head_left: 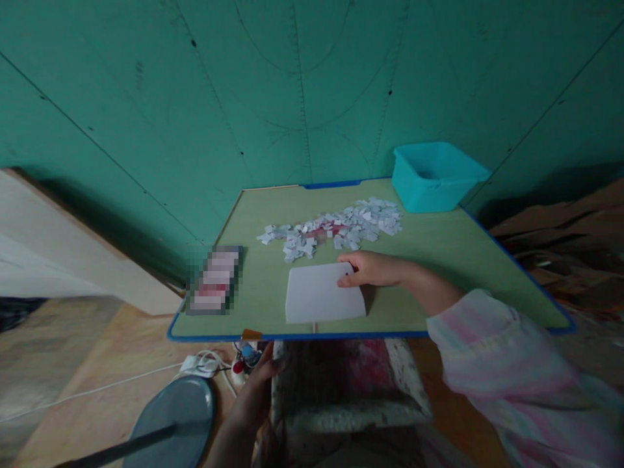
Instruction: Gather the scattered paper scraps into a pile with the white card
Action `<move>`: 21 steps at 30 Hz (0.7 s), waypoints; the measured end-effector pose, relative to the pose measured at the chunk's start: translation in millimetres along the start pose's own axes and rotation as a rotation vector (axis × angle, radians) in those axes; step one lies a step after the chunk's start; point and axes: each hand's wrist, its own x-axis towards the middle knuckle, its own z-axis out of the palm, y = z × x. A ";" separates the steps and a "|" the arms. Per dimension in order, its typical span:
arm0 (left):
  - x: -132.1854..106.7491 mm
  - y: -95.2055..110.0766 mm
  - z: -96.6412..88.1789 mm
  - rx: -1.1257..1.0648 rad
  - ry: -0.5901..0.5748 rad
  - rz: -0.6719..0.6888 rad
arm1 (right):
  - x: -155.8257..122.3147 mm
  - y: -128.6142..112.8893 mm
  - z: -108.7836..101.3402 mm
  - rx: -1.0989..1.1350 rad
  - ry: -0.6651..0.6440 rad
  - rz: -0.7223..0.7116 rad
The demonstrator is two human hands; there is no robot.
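My right hand (pixel 368 269) pinches the upper right corner of a stiff-looking white sheet (pixel 324 296), thumb on its face. The sheet is at the front of the green tabletop, its lower edge close to the table's blue rim. Behind it lies a long heap of small white paper-like scraps (pixel 361 224), with some pinkish red among them. Below the table edge, my left hand (pixel 260 383) is closed at the left side of a worn, whitish tub (pixel 353 416) with a reddish stain inside. Most of its fingers are hidden.
A turquoise plastic bin (pixel 433 179) stands at the table's back right corner. A pixelated flat object (pixel 214 279) lies at the left edge. Beneath the table are a round grey stool seat (pixel 173 416) and a white power strip (pixel 199 365) with cables. The green wall rises behind.
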 end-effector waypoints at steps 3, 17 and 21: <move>0.9 -0.5 1.9 0.042 0.005 0.037 | -2.5 -4.8 1.4 -0.070 -0.111 0.015; -2.6 -1.9 9.8 0.077 -0.005 0.063 | -11.1 -11.6 -4.7 0.096 -0.166 0.009; 0.3 -0.7 4.7 0.068 -0.045 0.051 | -8.1 -10.6 -7.6 0.268 0.004 -0.013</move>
